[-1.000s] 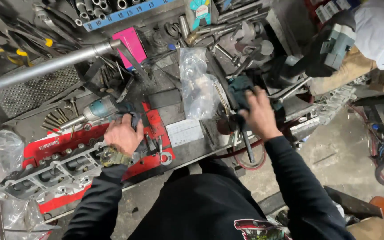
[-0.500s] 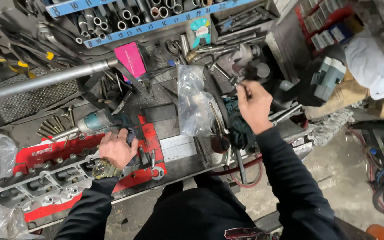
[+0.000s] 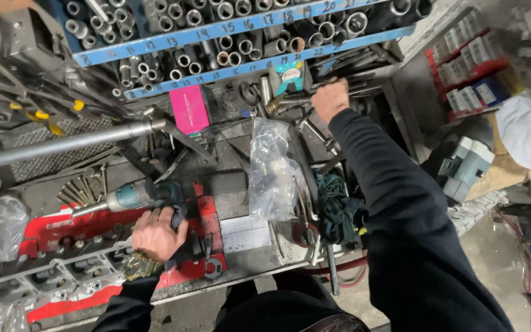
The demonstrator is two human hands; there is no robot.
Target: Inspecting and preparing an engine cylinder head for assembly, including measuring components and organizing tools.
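- Our left hand (image 3: pixel 155 233) rests on the grip of the teal power driver (image 3: pixel 131 197), fingers curled around its dark handle; the driver lies flat on the counter (image 3: pixel 241 261), its bit pointing left over the red tray (image 3: pixel 50 224).
- Our right hand (image 3: pixel 330 100) reaches far up to the back of the counter, fingers closed in a fist among the loose tools just beneath the socket rack (image 3: pixel 216 34). We cannot tell what it has hold of, as the knuckles hide the grasp.
- Step in hand, as we judge it: picking a piece from the back clutter while the driver is kept at the ready.
- Next move, as we judge it: the right arm needs a clean lift back over the clear bag (image 3: pixel 270 172) and the dark rag (image 3: pixel 338 209), both lying under the sleeve, without snagging either.
- Surface: a crowded metal counter. A grey cylinder head (image 3: pixel 44 273) sits at the near left edge against the red tray; a long steel bar (image 3: pixel 62 142) crosses the left side; a pink box (image 3: pixel 190 109) stands just below the rack.
- Room: a workshop, with blue-edged rows of sockets on top, pliers at upper left, a grimy concrete floor (image 3: pixel 493 246) at right, and a grey-green tool (image 3: pixel 465 166) and red-boxed shelving beyond the counter.
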